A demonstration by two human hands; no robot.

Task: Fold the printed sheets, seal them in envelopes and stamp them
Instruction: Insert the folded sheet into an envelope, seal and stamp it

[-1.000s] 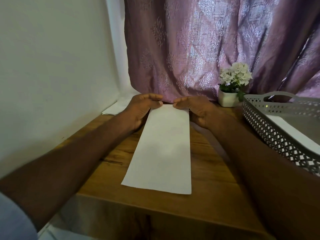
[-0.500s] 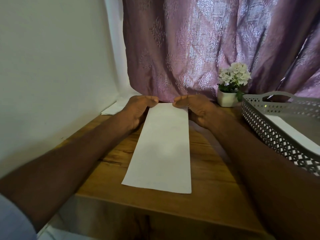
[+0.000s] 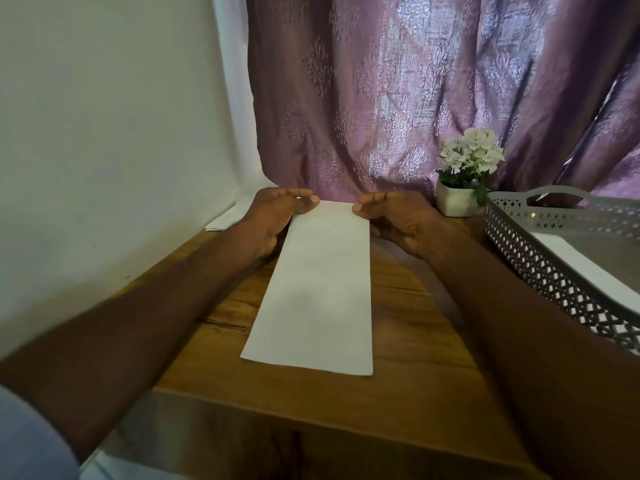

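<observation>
Since a second ago the two hands have drawn slightly apart along the far edge of the folded sheet (image 3: pixel 317 285); the thumb tips that nearly met now sit at opposite corners, and the sheet itself has not shifted. The left hand (image 3: pixel 273 220) pinches the far-left corner, fingers curled over, thumb on top. The right hand (image 3: pixel 398 220) pinches the far-right corner the same way.

The sheet is a long, narrow white strip, lying flat on the wooden table (image 3: pixel 415 341), running from the near edge away toward the curtain (image 3: pixel 415 98), blank side up, no print readable.

Count: one folded sheet in play, two hands on it. One grey perforated basket (image 3: pixel 554 271) at the right with white paper inside, one potted flower (image 3: pixel 464 174) just beside it, and some white papers (image 3: pixel 227 220) by the wall, number unclear.
</observation>
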